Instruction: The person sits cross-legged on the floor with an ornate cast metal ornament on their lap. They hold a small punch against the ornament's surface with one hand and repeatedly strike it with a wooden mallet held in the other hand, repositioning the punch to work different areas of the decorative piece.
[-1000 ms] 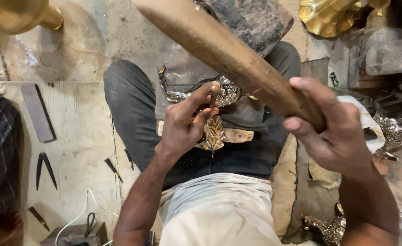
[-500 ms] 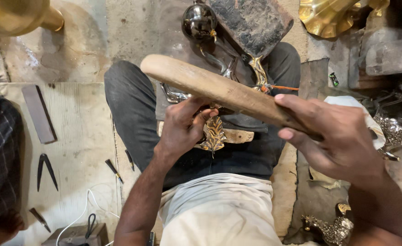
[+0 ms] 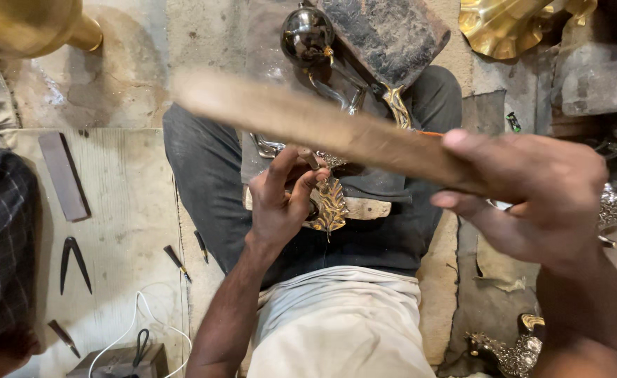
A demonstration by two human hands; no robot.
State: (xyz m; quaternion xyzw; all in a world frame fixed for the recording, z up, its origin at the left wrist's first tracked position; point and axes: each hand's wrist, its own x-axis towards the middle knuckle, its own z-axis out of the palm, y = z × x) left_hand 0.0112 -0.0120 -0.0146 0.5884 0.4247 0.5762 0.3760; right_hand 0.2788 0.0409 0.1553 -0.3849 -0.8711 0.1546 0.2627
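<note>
A: Report hand states, nearest first.

B: My right hand [image 3: 532, 199] is wrapped around the handle end of a flat wooden mallet [image 3: 322, 126]. The mallet is pale, smooth-worn and blurred, and it slants up and left above the brass leaf [image 3: 331, 203].

A: And the left?

B: My left hand [image 3: 280, 203] pinches a thin metal punch [image 3: 311, 161] between thumb and fingers, just left of the leaf and touching it. The leaf is gold-coloured with ribbed veins, and it lies on my lap over a pale block [image 3: 364, 208].

A: Beyond the leaf?

B: A dark, rough block [image 3: 392, 35] sits above it. Beside that is a glossy dark metal ball [image 3: 307, 33]. Far right of the leaf is a small green label-like scrap [image 3: 514, 122]. Far left, on a pale wooden board [image 3: 119, 210], lie a dark flat bar [image 3: 62, 175] and compasses [image 3: 74, 262].
</note>
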